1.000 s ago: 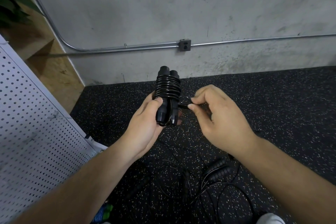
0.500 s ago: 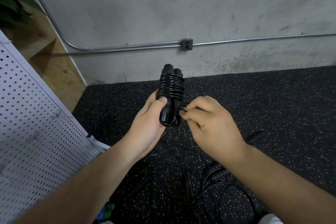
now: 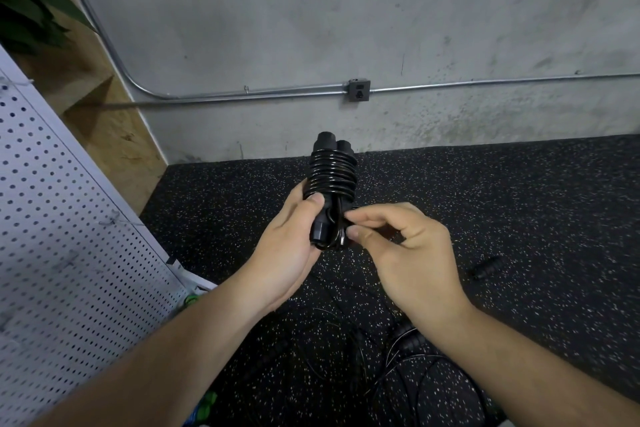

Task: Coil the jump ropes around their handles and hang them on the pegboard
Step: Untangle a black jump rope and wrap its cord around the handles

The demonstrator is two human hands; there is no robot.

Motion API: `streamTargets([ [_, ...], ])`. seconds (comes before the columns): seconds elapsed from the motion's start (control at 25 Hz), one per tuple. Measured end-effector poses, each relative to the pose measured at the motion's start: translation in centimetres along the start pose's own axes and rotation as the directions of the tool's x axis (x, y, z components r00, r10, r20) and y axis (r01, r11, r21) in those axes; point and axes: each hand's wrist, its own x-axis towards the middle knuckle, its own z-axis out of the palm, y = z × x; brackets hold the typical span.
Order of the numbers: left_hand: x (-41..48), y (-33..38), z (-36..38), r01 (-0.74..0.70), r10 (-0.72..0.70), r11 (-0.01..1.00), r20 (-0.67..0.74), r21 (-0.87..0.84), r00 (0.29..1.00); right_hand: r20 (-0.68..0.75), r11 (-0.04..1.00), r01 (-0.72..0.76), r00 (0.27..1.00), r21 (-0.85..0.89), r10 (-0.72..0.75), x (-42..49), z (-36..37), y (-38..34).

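Note:
A black jump rope (image 3: 330, 173) is coiled tightly around its two handles, which stand upright side by side. My left hand (image 3: 289, 246) grips the lower part of the handles, thumb across the front. My right hand (image 3: 401, 246) pinches the loose end of the cord right against the bundle's lower right side. The white pegboard (image 3: 59, 218) leans at the left. More black jump ropes (image 3: 391, 357) lie tangled on the floor below my arms, partly hidden by them.
A loose black handle (image 3: 486, 267) lies on the speckled black rubber floor (image 3: 519, 201) to the right. The concrete wall (image 3: 346, 10) with a metal conduit and outlet box (image 3: 359, 91) is ahead. A plant (image 3: 24, 10) and wooden panel stand far left.
My right hand has moved left and in toward the bundle, bringing the pinched cord end against the handles. The left hand keeps its grip.

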Motion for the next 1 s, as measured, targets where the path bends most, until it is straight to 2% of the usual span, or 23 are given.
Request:
streamTargets([
  [0.2,-0.4,-0.4,0.4,0.019,-0.012,0.997,0.099,-0.071,0.995,0.030,0.998,0.060,0.998,0.029,-0.061,0.3,-0.1,-0.8],
  [0.4,-0.1,-0.3,-0.4,0.047,-0.043,0.998,0.085,-0.035,0.995,0.171,0.997,0.055,0.984,-0.048,-0.046,0.4,-0.5,-0.9],
  [0.52,0.4,0.0,-1.2,0.050,-0.065,0.992,0.129,0.117,0.989,0.282,0.964,0.209,0.947,-0.166,-0.156,0.7,-0.8,-0.7],
  [0.64,0.9,-0.4,-1.9,0.105,-0.147,0.959,0.146,0.265,0.978,0.318,0.846,0.404,0.900,-0.347,-0.299,1.1,-0.6,0.2],
  [0.72,1.0,-0.8,-2.3,0.145,-0.204,0.933,0.151,0.331,0.967,0.329,0.768,0.482,0.871,-0.422,-0.366,1.6,-0.8,0.6],
  [0.8,0.9,-1.1,-2.6,0.097,-0.157,0.877,0.089,0.471,0.984,0.341,0.767,0.479,0.871,-0.427,-0.355,2.5,-1.4,0.8],
  [0.88,1.0,-1.0,-2.5,-0.004,-0.019,0.745,0.027,0.667,0.999,0.376,0.789,0.441,0.881,-0.428,-0.289,3.3,-2.1,0.8],
  [0.96,1.0,-0.9,-2.3,-0.099,0.105,0.613,0.043,0.784,0.994,0.424,0.799,0.397,0.884,-0.452,-0.199,3.8,-2.5,0.9],
  [1.0,1.0,-0.9,-2.1,-0.129,0.133,0.589,0.062,0.798,0.989,0.430,0.802,0.379,0.886,-0.462,-0.171,3.9,-2.6,1.0],
])
